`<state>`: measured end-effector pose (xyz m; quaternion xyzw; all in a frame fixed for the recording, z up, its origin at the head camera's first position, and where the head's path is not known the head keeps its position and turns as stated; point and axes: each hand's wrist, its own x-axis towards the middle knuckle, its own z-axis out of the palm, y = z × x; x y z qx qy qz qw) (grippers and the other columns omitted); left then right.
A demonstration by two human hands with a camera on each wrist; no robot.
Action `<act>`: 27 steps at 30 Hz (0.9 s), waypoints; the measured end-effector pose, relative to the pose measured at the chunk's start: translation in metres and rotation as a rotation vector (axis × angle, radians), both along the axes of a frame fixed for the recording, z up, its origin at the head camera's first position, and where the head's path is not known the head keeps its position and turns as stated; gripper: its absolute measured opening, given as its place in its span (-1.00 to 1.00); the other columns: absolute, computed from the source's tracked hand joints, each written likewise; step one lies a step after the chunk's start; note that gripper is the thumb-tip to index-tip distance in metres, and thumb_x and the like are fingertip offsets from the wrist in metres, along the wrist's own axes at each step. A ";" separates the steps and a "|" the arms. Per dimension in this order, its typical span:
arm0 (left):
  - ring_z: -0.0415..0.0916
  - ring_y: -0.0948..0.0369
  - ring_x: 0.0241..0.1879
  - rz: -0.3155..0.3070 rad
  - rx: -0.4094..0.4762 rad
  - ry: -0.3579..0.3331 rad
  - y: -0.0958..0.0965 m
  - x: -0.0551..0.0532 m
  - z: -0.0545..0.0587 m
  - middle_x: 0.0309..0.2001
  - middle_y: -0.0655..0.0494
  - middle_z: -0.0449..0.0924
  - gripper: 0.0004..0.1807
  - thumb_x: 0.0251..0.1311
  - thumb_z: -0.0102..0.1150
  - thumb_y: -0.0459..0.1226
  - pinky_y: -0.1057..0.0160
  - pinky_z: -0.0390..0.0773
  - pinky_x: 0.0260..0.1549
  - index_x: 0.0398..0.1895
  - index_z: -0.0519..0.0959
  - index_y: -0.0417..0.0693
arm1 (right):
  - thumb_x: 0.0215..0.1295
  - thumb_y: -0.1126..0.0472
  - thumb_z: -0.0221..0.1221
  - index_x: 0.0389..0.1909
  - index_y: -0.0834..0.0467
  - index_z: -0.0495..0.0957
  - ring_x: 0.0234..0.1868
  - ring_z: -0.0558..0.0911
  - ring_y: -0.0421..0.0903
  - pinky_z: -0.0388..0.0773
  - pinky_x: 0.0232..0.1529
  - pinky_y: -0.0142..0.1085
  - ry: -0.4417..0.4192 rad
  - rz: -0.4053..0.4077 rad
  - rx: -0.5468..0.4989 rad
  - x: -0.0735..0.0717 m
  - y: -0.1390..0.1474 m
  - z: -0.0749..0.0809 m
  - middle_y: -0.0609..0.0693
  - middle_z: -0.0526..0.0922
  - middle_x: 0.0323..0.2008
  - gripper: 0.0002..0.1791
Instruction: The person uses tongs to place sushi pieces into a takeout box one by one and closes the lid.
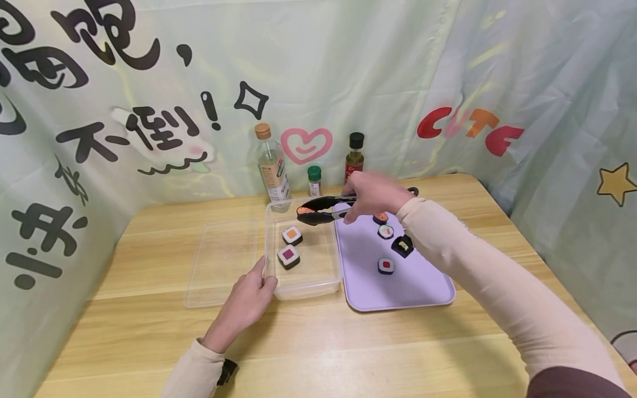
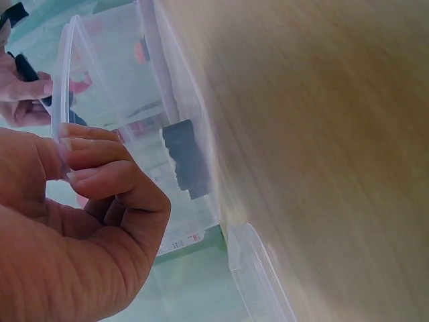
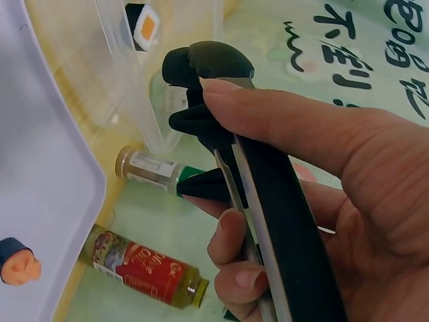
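Observation:
My left hand (image 1: pixel 247 304) pinches the near left rim of a clear plastic container (image 1: pixel 306 291); the left wrist view shows thumb and fingertips on that rim. In the container lie two sushi rolls, one with an orange centre (image 1: pixel 292 235) and one with a purple centre (image 1: pixel 288 256). My right hand (image 1: pixel 376 193) grips black-and-silver tongs (image 1: pixel 318 203) above the container's far right part. Between the tong tips sits an orange-topped sushi piece (image 1: pixel 305 210), mostly hidden by them. To the right, a lilac tray (image 1: pixel 370 296) bears several more sushi pieces.
Left of the container lies a clear lid (image 1: pixel 219 271). Behind stand a tall bottle with an orange cap (image 1: pixel 273 171), a small green-capped jar (image 1: pixel 314 179) and an olive oil bottle (image 3: pixel 144 268). A printed curtain (image 1: pixel 388 72) hangs behind the wooden table (image 1: pixel 318 342).

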<state>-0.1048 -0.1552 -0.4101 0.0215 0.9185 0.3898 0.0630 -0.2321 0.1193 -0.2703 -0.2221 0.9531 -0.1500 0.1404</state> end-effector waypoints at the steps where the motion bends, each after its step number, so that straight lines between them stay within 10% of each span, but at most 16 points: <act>1: 0.14 0.29 -0.74 0.000 0.003 0.000 0.000 0.000 0.000 -0.71 0.21 0.25 -0.31 0.39 -0.13 -0.30 0.31 0.17 -0.78 0.59 0.10 -0.20 | 0.00 0.11 0.55 0.13 0.25 0.67 0.08 0.65 0.04 0.58 0.09 -0.02 -0.001 0.004 0.007 -0.001 -0.003 -0.001 0.14 0.66 0.14 -0.36; 11: 0.15 0.29 -0.74 0.004 0.002 0.000 0.000 0.001 0.000 -0.70 0.20 0.26 -0.31 0.39 -0.13 -0.30 0.29 0.20 -0.78 0.58 0.11 -0.22 | -0.02 0.11 0.56 -0.28 0.19 0.73 -0.39 0.48 -0.08 0.42 -0.39 -0.24 0.008 0.004 0.076 -0.011 -0.024 -0.010 -0.09 0.56 -0.44 -0.66; 18: 0.13 0.29 -0.75 0.008 0.009 -0.009 0.000 0.001 -0.001 -0.71 0.20 0.25 -0.30 0.40 -0.13 -0.30 0.32 0.16 -0.78 0.58 0.07 -0.27 | 0.00 0.14 0.55 0.05 0.24 0.65 -0.15 0.57 0.01 0.57 -0.21 -0.16 -0.029 -0.045 0.083 -0.014 -0.035 -0.016 0.07 0.67 0.00 -0.43; 27: 0.12 0.30 -0.75 0.009 0.008 -0.009 0.000 0.001 0.000 -0.71 0.22 0.23 -0.30 0.40 -0.14 -0.28 0.32 0.17 -0.78 0.59 0.07 -0.25 | 0.01 0.15 0.54 0.04 0.23 0.61 -0.15 0.59 0.02 0.57 -0.21 -0.12 -0.047 -0.065 0.107 -0.017 -0.039 -0.017 0.04 0.65 -0.03 -0.44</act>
